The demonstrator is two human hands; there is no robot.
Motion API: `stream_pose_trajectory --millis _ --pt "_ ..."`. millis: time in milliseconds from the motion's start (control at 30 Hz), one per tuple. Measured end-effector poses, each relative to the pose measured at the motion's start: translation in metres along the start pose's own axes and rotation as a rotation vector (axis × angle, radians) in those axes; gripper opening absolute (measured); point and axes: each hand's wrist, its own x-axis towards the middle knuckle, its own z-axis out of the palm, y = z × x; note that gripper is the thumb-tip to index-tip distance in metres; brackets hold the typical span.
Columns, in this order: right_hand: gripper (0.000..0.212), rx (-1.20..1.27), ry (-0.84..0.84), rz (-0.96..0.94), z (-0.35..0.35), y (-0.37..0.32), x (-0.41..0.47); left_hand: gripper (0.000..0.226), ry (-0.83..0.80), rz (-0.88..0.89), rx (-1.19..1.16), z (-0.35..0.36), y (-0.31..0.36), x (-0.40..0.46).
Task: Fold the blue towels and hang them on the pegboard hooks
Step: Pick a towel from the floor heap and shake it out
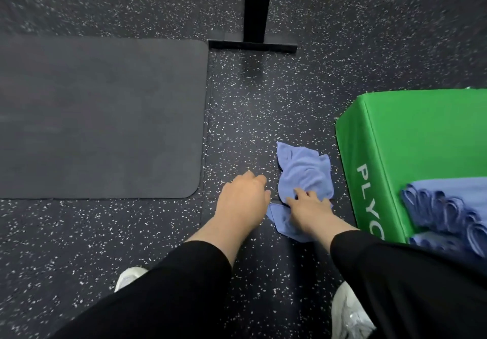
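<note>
left hand (243, 197) seemingly curled, right hand (311, 207) gripping

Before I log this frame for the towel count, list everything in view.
crumpled towel: one, blue, on the floor beside the plyo box
folded towels: a stack, blue, on the plyo box; number unclear
plyo box: one, green, right
exercise mat: one, dark grey, left
stand post: one, black, top centre
floor: black, white-speckled
shoes: two, white, bottom
left hand: curled, beside the crumpled towel, grip unclear
right hand: on the crumpled towel
</note>
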Motion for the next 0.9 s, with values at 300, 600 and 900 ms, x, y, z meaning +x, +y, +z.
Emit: stream_pose_trajectory --millis 300,600,900 --pt "0.038 0.079 0.159 -0.034 -0.004 0.019 -0.001 0.031 0.015 0.023 0.003 -0.001 0.005 -0.007" --pt "0.033 -0.066 0.172 0.052 0.01 0.023 -0.006 0.03 0.007 0.036 -0.004 0.005 0.009 -0.011" --pt "0.036 0.172 0.206 0.089 -0.015 0.038 -0.005 0.033 0.008 0.011 -0.069 0.002 0.008 -0.012"
